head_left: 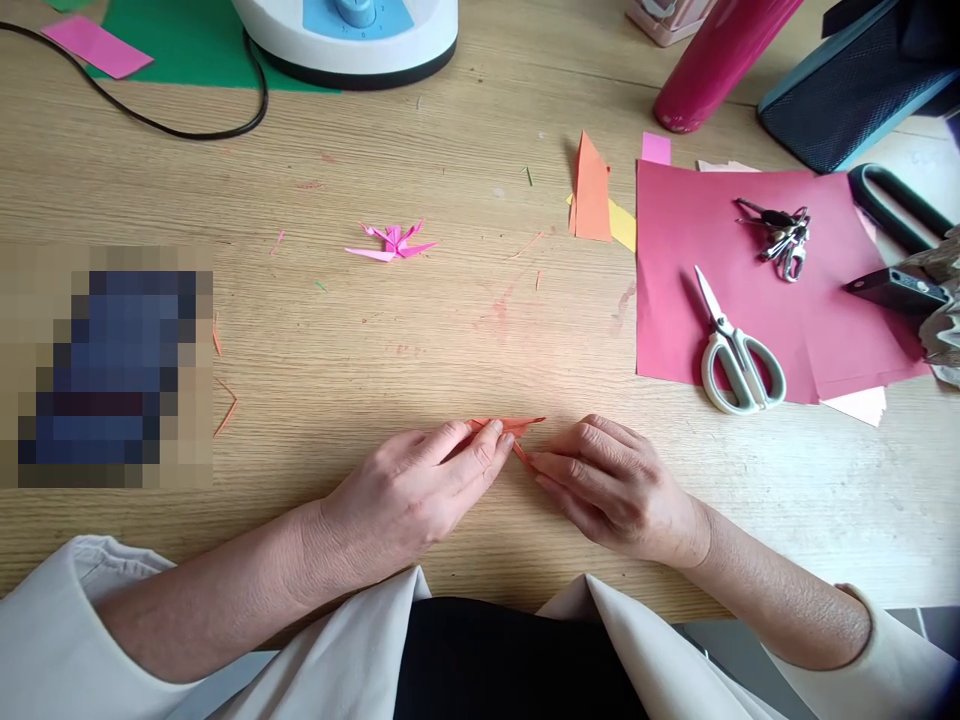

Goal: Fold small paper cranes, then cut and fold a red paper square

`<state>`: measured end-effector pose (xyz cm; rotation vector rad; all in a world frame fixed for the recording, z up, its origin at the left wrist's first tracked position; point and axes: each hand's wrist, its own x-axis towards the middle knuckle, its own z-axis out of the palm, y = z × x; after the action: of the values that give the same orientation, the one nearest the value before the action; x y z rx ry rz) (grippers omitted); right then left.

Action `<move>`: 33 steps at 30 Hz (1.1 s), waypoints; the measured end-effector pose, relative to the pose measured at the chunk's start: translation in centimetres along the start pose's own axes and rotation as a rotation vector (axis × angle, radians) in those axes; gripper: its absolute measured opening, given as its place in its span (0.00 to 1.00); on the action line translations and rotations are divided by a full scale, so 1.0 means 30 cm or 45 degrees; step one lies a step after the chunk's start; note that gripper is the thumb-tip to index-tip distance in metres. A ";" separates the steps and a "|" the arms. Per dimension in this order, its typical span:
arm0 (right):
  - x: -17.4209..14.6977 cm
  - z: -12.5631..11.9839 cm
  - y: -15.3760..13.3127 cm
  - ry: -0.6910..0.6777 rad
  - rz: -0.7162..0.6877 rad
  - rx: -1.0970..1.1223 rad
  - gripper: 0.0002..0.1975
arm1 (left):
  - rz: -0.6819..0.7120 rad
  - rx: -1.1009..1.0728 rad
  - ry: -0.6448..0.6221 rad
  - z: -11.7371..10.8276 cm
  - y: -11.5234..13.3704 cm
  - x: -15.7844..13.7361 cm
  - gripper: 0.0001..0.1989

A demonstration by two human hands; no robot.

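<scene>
Between my hands, close to the table's front edge, is a small folded piece of orange paper [525,424] with narrow pointed ends. My left hand [442,470] pinches its body, the fingers covering much of it. The thumb and fingers of my right hand [615,485] close on a thin orange strip or point that angles down from the same paper. Farther back on the table sits a pink folded-paper figure [393,241] with several thin points. To the right, white-handled scissors [739,355] lie on a sheet of red paper [679,260].
A bunch of keys [784,235] rests on the red sheet. Folded orange paper [592,190] stands beside it. At the back are a white appliance [360,45], its black cord [187,135], green paper [180,45] and a magenta cylinder [720,65]. Thin paper scraps [229,408] lie about; a blurred patch covers the left.
</scene>
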<state>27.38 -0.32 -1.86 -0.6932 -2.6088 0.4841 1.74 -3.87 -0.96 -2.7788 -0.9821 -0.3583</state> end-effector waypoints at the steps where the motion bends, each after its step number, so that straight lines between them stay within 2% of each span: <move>1: -0.002 0.000 0.001 -0.002 -0.004 -0.003 0.11 | 0.001 0.011 -0.007 0.000 0.001 -0.001 0.20; 5: 0.005 -0.002 -0.003 -0.029 -0.053 -0.073 0.14 | 0.005 0.027 -0.045 -0.003 0.005 -0.009 0.22; 10: 0.012 -0.011 -0.016 -0.021 -0.117 -0.264 0.13 | -0.011 0.056 -0.097 -0.012 0.016 -0.006 0.23; 14: 0.002 -0.029 -0.026 -0.086 -0.158 -0.345 0.14 | -0.021 0.087 -0.142 -0.017 0.022 -0.002 0.23; 20: 0.006 -0.014 -0.049 -0.033 -0.102 -0.380 0.09 | 0.014 0.098 -0.140 -0.005 0.019 -0.010 0.24; 27: 0.014 0.005 -0.066 -0.016 -0.088 -0.504 0.09 | -0.006 0.122 -0.222 -0.009 0.025 -0.013 0.26; 33: -0.001 0.005 -0.073 -0.021 -0.044 -0.549 0.08 | -0.042 0.136 -0.208 -0.013 0.055 0.007 0.24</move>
<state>26.47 -2.16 -1.09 -0.7732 -2.7610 -0.0928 2.88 -5.11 -0.68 -2.7317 -1.0502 -0.0810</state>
